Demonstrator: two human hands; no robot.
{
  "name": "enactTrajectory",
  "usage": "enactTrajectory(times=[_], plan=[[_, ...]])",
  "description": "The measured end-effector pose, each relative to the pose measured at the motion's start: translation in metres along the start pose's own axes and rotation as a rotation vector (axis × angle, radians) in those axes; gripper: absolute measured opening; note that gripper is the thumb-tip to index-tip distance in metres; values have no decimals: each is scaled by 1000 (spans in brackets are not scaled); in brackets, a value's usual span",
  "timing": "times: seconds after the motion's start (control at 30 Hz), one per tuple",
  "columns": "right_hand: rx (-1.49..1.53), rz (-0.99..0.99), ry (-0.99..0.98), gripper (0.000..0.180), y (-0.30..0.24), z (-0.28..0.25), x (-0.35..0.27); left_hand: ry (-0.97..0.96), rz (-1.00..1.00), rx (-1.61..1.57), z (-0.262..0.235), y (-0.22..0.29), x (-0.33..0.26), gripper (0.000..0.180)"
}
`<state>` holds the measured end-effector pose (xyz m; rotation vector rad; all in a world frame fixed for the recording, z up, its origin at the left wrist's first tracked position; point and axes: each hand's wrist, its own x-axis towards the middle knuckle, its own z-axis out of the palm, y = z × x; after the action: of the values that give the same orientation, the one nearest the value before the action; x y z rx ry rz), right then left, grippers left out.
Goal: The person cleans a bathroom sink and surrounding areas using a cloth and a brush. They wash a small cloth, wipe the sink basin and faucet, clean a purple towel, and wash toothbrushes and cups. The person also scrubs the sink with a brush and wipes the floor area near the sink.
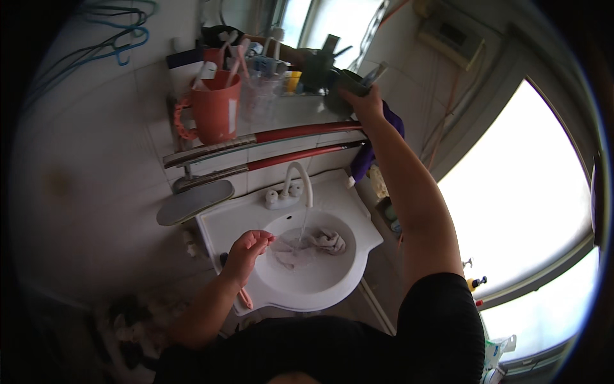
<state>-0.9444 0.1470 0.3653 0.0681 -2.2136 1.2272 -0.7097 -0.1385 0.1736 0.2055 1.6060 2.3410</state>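
Note:
My right hand [366,107] reaches up to the right end of the shelf, its fingers against a dark green cup [337,96] that has a slim tube-like item [375,73] standing in it. Part of the grip is hidden behind the cup. Over the left rim of the white washbasin [307,296] is my left hand [248,253], its fingers pressed together; anything between them is too small to make out. Water runs from the white curved faucet [307,185] into the basin, where a wet greyish cloth [330,242] lies bunched in shallow water.
On the glass shelf stand a coral mug [216,109] with toothbrushes and a clear cup [261,96]. Below run red-wrapped rails [300,132], with a grey insole-like pad [195,202] at their left. Blue hangers [121,48] hang upper left; a bright window [518,192] is at right.

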Motion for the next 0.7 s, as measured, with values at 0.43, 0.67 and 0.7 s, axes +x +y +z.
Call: enactTrajectory(times=[0.43, 0.67, 0.7], plan=[[-282, -599, -153, 48, -115, 76, -81, 177, -53, 60, -34, -9, -24, 20], [-247, -442, -352, 43, -114, 86, -55, 126, -105, 90, -14, -18, -11, 19], [-250, -422, -324, 41, -113, 84, -55, 124, -113, 107, -13, -19, -10, 19]])
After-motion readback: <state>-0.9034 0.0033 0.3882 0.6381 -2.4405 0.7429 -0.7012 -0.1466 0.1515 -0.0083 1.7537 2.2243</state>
